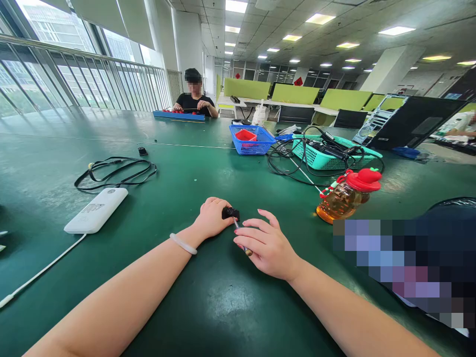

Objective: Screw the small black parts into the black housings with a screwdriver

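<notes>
Over the middle of the green table, my left hand (213, 217) is closed around a small black part (231, 213), whose exact kind I cannot make out. A pale bangle circles that wrist. My right hand (266, 243) pinches a slim screwdriver (237, 224) between thumb and fingers, the other fingers spread. The shaft points up and away, and its tip meets the black part. A gold-coloured handle end (248, 252) pokes out below the fingers.
A white power bank (97, 210) with a black cable (115, 171) lies left. Ahead stand a blue basket (253, 141) and a green basket (320, 157) of cables. A red-lidded bottle (344, 198) stands right. Someone sits across the table behind a blue tray (179, 115).
</notes>
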A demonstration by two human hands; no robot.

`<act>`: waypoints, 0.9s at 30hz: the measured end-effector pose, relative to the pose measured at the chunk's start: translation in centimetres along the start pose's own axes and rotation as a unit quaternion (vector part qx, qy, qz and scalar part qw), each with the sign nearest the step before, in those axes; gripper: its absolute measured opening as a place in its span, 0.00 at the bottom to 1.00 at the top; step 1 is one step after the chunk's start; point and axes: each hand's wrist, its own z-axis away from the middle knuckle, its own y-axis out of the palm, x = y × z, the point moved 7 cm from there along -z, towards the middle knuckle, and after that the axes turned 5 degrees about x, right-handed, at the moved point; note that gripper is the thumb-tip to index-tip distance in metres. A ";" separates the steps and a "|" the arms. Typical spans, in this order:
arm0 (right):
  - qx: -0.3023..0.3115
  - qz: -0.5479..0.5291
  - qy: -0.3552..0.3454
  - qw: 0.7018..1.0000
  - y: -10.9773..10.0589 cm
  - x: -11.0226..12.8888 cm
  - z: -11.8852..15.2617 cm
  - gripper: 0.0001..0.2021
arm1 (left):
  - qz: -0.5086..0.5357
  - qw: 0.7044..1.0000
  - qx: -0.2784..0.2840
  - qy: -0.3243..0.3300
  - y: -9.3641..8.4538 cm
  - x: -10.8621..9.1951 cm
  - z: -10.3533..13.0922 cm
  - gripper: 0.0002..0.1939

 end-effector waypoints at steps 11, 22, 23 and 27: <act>0.006 0.008 -0.013 1.000 0.1 0.2 -0.1 0.10 | -0.003 1.000 -0.001 0.002 0.1 0.1 -0.1 0.15; 0.024 0.017 -0.019 0.999 0.4 0.1 -0.1 0.09 | -0.006 1.000 0.004 0.002 0.1 0.0 -0.1 0.16; 0.023 0.016 -0.022 0.999 0.4 0.2 0.0 0.08 | -0.006 1.000 0.004 0.002 0.1 0.1 -0.1 0.16; 0.014 0.012 -0.031 0.999 0.3 0.3 0.0 0.08 | -0.006 1.000 -0.001 0.002 0.2 0.3 -0.2 0.16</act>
